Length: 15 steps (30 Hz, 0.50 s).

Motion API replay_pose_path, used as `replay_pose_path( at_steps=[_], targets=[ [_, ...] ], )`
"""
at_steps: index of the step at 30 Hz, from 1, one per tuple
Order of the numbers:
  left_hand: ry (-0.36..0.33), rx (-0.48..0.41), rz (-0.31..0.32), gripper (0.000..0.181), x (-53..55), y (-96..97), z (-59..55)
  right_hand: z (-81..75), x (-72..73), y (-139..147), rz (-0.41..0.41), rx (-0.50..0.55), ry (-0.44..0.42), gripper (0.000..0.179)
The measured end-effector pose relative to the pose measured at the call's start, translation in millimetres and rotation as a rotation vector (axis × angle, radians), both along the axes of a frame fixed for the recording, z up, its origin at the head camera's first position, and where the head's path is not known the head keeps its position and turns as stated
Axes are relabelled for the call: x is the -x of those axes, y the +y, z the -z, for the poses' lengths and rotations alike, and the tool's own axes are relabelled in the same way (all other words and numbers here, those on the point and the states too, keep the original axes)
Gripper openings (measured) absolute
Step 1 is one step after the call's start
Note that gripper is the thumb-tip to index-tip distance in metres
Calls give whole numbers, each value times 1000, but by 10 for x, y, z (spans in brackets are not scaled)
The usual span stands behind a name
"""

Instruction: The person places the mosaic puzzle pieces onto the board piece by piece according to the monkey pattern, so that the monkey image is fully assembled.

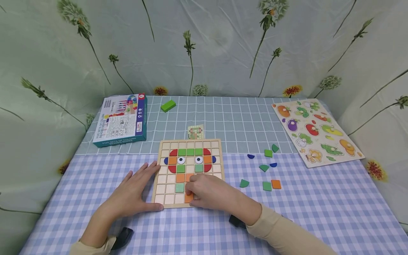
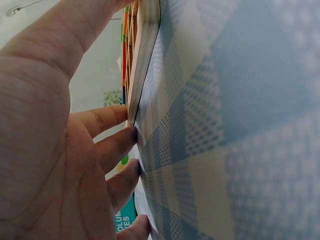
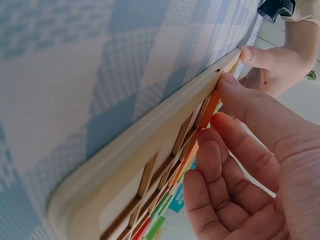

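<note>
A wooden grid board (image 1: 170,199) lies on the checked cloth, partly filled with colored tiles in a face-like pattern with two eye tiles. My left hand (image 1: 130,196) is spread along the board's left side, its thumb and fingertips touching the edge. Over the lower middle of the board, my right hand (image 1: 213,193) pinches an orange square tile (image 1: 189,198) at a bottom-row cell; in the right wrist view, the thumb lies by the board's rim and the index finger meets the tile. A light-green tile (image 1: 180,187) sits just up and left. The right hand covers cells beneath it.
Loose green, blue and orange pieces (image 1: 267,186) lie right of the board. A small pattern card (image 1: 196,132) touches its far edge. Farther back are a boxed set (image 1: 119,120), a green block (image 1: 168,106) and a vegetable puzzle board (image 1: 318,132).
</note>
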State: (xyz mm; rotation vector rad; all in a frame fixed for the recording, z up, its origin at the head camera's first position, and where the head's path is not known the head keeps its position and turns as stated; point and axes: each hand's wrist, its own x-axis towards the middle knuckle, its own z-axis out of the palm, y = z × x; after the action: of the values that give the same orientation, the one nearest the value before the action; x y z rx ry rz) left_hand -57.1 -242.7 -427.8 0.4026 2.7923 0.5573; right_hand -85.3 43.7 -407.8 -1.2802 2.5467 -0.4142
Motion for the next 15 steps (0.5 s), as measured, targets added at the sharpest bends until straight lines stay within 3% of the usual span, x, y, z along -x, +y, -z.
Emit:
replay_pose_path(
  at_steps=[15],
  targets=[
    [-2,7,1,127,5,1,2,6,4,25,-22,9,9,13]
  ],
)
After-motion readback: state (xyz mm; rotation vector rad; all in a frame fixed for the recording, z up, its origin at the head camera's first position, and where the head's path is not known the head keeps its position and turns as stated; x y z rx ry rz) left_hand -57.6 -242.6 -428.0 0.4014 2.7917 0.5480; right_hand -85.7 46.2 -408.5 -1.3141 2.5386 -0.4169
